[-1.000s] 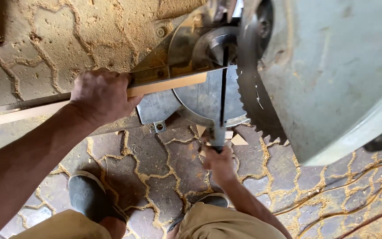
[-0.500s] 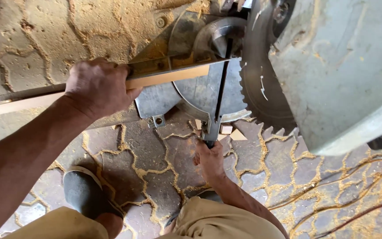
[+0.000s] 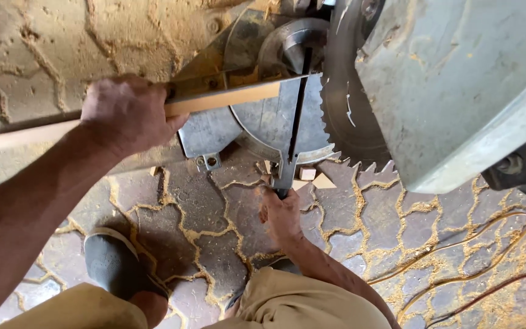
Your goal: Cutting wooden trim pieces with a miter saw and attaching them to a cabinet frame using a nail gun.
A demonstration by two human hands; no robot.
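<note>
The left hand (image 3: 126,116) is closed over a long, pale wooden strip (image 3: 226,99) and presses it down against the fence of a mitre saw (image 3: 257,116). The strip lies across the saw's round metal bed; its right end stops just short of the dark cutting slot (image 3: 298,97), and its left end runs out past the wrist toward the left edge of the view. The toothed saw blade (image 3: 345,116) stands raised to the right of the slot, partly covered by a pale grey blade guard (image 3: 458,91).

The right hand (image 3: 280,213) reaches low to the front of the saw base, with its fingers curled around the dark lever (image 3: 284,180) that projects there. Small wooden offcuts (image 3: 315,180) lie on the floor just beside that lever. The paved floor (image 3: 214,207) is dusted with sawdust, thickest in the joints. A dark shoe (image 3: 112,262) rests on the paving at lower left, and thin cables (image 3: 458,268) trail across the floor at lower right.
</note>
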